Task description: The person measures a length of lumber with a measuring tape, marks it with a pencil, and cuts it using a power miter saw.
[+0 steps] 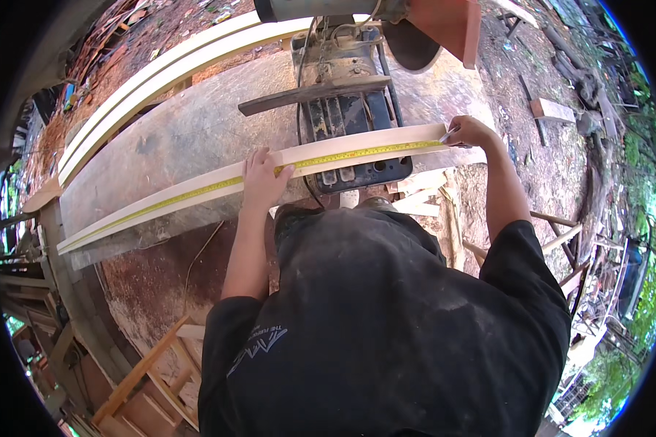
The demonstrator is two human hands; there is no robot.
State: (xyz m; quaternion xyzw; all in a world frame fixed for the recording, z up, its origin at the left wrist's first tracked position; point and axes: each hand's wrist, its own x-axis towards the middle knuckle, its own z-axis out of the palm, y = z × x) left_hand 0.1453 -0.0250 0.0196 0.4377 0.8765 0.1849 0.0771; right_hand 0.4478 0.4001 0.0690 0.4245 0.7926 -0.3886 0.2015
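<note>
A long pale wooden board (321, 140) lies crosswise in front of me, reaching far to the left. Along its top runs the yellow blade of a tape measure (350, 154). My left hand (264, 178) lies over board and blade, fingers toward the far edge, thumb stretched to the right, gripping both. At the board's right end my right hand (474, 134) is closed at the end of the visible blade. Something small and pale shows at its fingertips, its shape partly hidden by them.
Beneath the board are a wide, worn tabletop (175, 131) and a dusty machine base (350, 113) with a dark wooden strip (313, 95) across it. A round saw blade (410, 47) with an orange guard (444, 29) hangs beyond. More long boards (160, 69) lie at the far left.
</note>
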